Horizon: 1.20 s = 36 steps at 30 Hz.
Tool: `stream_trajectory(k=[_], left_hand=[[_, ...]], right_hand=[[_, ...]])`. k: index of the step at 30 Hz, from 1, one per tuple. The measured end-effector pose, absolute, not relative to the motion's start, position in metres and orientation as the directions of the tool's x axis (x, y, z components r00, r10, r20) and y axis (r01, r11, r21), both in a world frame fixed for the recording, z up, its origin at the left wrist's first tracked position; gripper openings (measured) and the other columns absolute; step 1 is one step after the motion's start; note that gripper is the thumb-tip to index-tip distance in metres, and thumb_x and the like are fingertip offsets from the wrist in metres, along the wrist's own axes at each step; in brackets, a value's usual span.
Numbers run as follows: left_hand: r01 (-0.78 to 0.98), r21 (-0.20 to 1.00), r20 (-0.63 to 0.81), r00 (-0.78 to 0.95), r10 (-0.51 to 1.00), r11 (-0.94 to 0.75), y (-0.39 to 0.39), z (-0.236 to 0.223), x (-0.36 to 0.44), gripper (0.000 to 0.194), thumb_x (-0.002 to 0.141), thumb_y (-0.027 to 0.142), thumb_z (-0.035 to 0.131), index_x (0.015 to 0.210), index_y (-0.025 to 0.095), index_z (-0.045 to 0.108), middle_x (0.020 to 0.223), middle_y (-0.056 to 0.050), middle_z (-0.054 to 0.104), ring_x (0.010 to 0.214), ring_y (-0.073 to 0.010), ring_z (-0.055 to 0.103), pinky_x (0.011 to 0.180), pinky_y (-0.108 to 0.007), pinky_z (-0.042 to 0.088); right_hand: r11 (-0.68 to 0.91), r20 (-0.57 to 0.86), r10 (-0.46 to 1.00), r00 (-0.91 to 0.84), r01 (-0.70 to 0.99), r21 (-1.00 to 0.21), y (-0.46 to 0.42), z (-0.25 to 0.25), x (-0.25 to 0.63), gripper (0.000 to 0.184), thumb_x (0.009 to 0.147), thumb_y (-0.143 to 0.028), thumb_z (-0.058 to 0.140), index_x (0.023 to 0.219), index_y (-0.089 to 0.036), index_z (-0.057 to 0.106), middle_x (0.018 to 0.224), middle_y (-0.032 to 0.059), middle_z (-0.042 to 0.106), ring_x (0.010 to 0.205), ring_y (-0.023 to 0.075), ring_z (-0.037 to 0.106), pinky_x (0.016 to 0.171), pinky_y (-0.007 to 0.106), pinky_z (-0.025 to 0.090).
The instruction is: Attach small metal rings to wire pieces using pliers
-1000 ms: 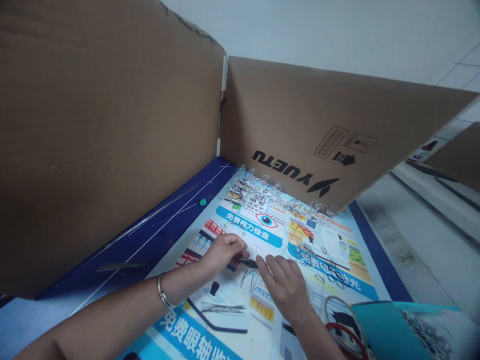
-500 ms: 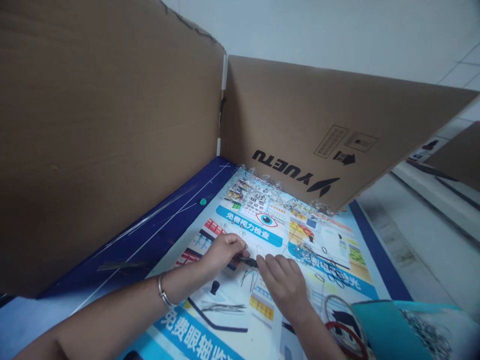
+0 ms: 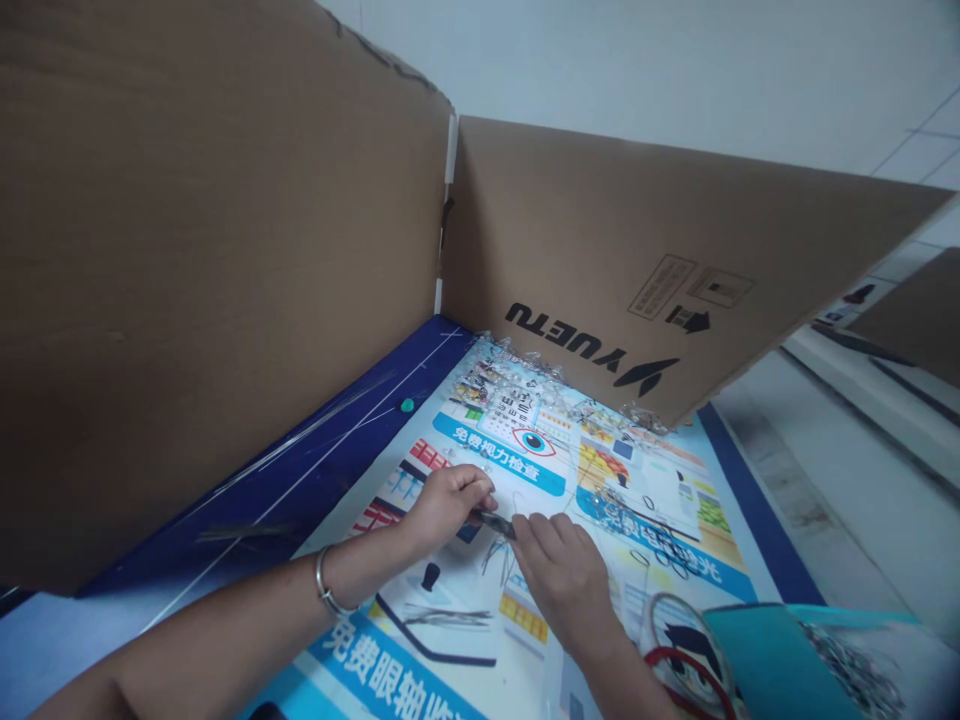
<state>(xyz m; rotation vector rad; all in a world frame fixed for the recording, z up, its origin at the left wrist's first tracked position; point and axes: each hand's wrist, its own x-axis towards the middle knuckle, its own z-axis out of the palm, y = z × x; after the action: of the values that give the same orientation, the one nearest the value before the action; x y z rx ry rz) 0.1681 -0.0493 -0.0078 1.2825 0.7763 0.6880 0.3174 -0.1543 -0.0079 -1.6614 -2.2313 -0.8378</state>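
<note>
My right hand (image 3: 566, 580) is closed around a dark slim tool that looks like pliers (image 3: 496, 523), its tip pointing left toward my other hand. With thumb and index finger pinched together, my left hand (image 3: 450, 505) meets that tip; what it holds is too small to make out, perhaps thin wire. Just below the tool some thin wire ends (image 3: 495, 555) show. A small bundle of straight grey wires (image 3: 448, 614) lies on the printed sheet nearer to me. Right of my hands are several dark wire loops (image 3: 667, 555).
Cardboard walls (image 3: 225, 250) stand at the left and back (image 3: 585, 240). Clear small pieces (image 3: 525, 365) line the back wall's foot. More wires (image 3: 247, 531) and a green round piece (image 3: 407, 405) lie left. A turquoise container (image 3: 757, 650) and a clear round item with red band (image 3: 675, 655) sit front right.
The tool in my right hand has turned slightly, its surface catching more light. My right hand has shifted a little; my left hand stays nearly where it was.
</note>
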Motion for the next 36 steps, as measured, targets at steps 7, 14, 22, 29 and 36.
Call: stream_trajectory(k=[7,14,22,29,36], left_hand=[[-0.003,0.997,-0.062,0.57,0.819,0.078,-0.049,-0.001,0.167,0.022,0.075,0.033,0.051,0.067,0.015,0.06,0.066,-0.002,0.063,0.061,-0.0132,0.056,0.055,-0.022,0.044],[0.045,0.998,0.015,0.595,0.804,-0.052,-0.048,-0.008,0.165,0.024,0.078,0.033,0.047,0.069,0.016,0.061,0.068,-0.002,0.064,0.062,-0.0136,0.057,0.057,-0.022,0.043],[0.129,0.976,0.055,0.635,0.771,-0.176,-0.047,-0.009,0.164,0.025,0.079,0.031,0.044,0.068,0.017,0.062,0.068,-0.002,0.064,0.062,-0.0135,0.056,0.058,-0.022,0.042],[0.104,0.993,-0.022,0.628,0.778,-0.056,-0.039,-0.011,0.167,0.023,0.077,0.033,0.046,0.069,0.017,0.06,0.064,-0.001,0.063,0.059,-0.0134,0.056,0.055,-0.022,0.042],[0.119,0.993,-0.066,0.66,0.748,-0.017,-0.034,-0.018,0.168,0.024,0.076,0.034,0.049,0.067,0.016,0.061,0.061,-0.001,0.06,0.057,-0.0116,0.054,0.05,-0.019,0.037]], right_hand=[[0.172,0.488,0.832,-0.263,0.959,0.224,-0.155,-0.006,0.311,0.013,0.084,-0.025,0.049,0.091,-0.017,0.057,0.07,0.0032,0.054,0.067,0.0153,0.044,0.059,0.029,0.031],[0.15,0.451,0.869,-0.204,0.977,0.152,-0.156,-0.008,0.311,0.014,0.086,-0.029,0.046,0.085,-0.019,0.057,0.066,0.0019,0.054,0.063,0.0147,0.047,0.053,0.027,0.029],[0.136,0.376,0.912,-0.165,0.985,0.102,-0.157,-0.009,0.31,0.015,0.085,-0.029,0.046,0.08,-0.02,0.057,0.065,0.0017,0.056,0.06,0.0145,0.051,0.05,0.026,0.028],[0.116,0.193,0.977,-0.087,0.982,-0.147,-0.155,0.01,0.327,0.013,0.08,-0.034,0.053,0.086,-0.024,0.06,0.077,0.0005,0.061,0.075,0.0148,0.058,0.06,0.023,0.039],[0.002,0.126,0.991,0.049,0.926,-0.377,-0.151,0.018,0.349,0.024,0.081,-0.039,0.049,0.093,-0.024,0.063,0.086,0.003,0.063,0.078,0.016,0.059,0.065,0.025,0.043]])
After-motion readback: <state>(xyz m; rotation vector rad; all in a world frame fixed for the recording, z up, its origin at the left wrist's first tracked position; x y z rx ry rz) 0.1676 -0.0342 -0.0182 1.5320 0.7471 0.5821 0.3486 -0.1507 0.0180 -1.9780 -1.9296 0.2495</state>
